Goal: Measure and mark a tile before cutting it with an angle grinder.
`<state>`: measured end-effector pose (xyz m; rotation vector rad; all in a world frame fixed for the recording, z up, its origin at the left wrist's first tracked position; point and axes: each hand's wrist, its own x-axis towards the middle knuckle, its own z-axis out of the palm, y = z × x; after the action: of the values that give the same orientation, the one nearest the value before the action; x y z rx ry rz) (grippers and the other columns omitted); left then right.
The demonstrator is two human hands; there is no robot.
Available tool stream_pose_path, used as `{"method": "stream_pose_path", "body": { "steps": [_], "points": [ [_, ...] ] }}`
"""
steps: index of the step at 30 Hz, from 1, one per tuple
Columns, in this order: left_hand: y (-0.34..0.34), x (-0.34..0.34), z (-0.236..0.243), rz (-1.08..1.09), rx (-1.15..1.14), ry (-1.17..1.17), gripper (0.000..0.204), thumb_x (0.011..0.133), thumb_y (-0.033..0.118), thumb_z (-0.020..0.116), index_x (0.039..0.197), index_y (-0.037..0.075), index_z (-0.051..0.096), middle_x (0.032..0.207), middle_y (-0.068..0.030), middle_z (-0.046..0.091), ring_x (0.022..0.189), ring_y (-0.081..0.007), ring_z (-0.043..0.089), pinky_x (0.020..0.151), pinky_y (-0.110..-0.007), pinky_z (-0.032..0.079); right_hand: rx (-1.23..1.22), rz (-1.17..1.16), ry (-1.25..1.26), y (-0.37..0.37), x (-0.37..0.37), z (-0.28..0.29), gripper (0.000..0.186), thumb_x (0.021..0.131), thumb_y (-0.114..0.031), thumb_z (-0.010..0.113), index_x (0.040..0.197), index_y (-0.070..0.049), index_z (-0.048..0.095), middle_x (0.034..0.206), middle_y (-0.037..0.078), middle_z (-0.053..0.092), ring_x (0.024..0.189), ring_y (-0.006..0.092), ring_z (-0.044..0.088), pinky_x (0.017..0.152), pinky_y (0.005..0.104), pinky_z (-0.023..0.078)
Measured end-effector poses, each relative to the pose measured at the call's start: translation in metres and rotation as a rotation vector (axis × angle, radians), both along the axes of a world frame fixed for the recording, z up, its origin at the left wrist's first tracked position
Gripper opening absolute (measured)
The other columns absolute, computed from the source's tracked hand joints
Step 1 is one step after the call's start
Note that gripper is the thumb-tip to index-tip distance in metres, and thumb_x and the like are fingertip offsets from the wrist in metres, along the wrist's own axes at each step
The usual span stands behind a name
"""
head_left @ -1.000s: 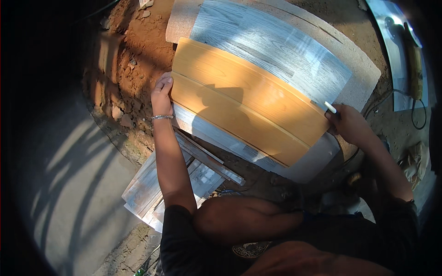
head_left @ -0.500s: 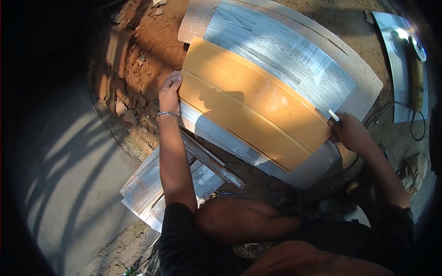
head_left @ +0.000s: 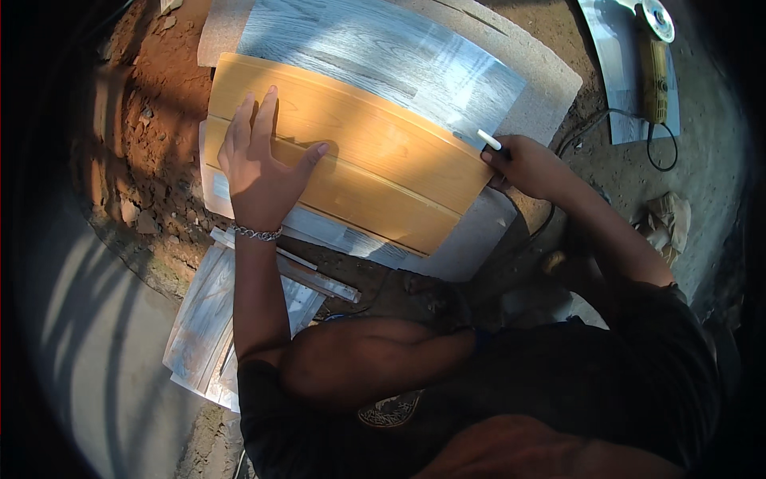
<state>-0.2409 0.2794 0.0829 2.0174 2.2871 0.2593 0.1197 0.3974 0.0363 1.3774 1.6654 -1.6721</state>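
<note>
A yellow-orange wood-look panel (head_left: 375, 160) with long grooves lies flat across a grey wood-grain board (head_left: 335, 48). Beneath both is a speckled stone-like slab (head_left: 546, 88). My left hand (head_left: 263, 176), fingers spread, rests on the panel's left part. At the right end of the panel, my right hand (head_left: 531, 168) is closed around a marker (head_left: 488, 140), whose white end sticks out past the thumb side. The fingertips of this hand are at the panel's edge; whether they also pinch it, I cannot tell.
An angle grinder (head_left: 655, 76) with a cord lies on a grey sheet (head_left: 626, 124) at the far right. Grey wood-grain offcuts (head_left: 199, 327) are piled by my left forearm. Reddish soil with rubble (head_left: 152, 88) is at the left. A crumpled bag-like thing (head_left: 669, 223) lies at the right.
My left hand has let go of the panel's left edge and now lies spread on its top. The whole view has shifted, so things appear farther left and higher. My right hand keeps the marker.
</note>
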Motion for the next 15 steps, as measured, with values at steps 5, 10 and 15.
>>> {"method": "stream_pose_path", "body": {
  "steps": [5,10,15],
  "points": [
    [0.005,0.019,0.0,0.065,-0.203,0.034,0.096,0.072,0.055,0.085,0.153,0.019,0.048,0.154,-0.0229,0.045,0.142,-0.0371,0.043,0.114,-0.055,0.03,0.021,0.036,-0.019,0.001,-0.001,0.0,0.037,0.108,-0.029,0.056,0.103,0.005,0.067,0.081,0.01,0.074,0.075,0.0167,0.073,0.072,0.0348,0.057],
    [0.003,0.015,-0.002,0.093,-0.272,0.102,0.098,0.073,0.058,0.084,0.155,0.021,0.046,0.157,-0.025,0.041,0.143,-0.036,0.043,0.113,-0.055,0.029,-0.053,0.019,0.035,0.004,0.001,-0.001,0.038,0.109,-0.03,0.054,0.108,0.005,0.066,0.087,0.011,0.075,0.078,0.0165,0.074,0.074,0.0329,0.058],
    [0.008,0.019,-0.001,0.086,-0.333,0.081,0.1,0.074,0.053,0.085,0.159,0.025,0.039,0.157,-0.0272,0.038,0.144,-0.0407,0.041,0.112,-0.054,0.037,-0.131,-0.025,0.062,0.014,0.006,-0.003,0.038,0.109,-0.031,0.051,0.114,0.003,0.066,0.086,0.009,0.074,0.074,0.0179,0.072,0.071,0.0331,0.057]
  ]
}}
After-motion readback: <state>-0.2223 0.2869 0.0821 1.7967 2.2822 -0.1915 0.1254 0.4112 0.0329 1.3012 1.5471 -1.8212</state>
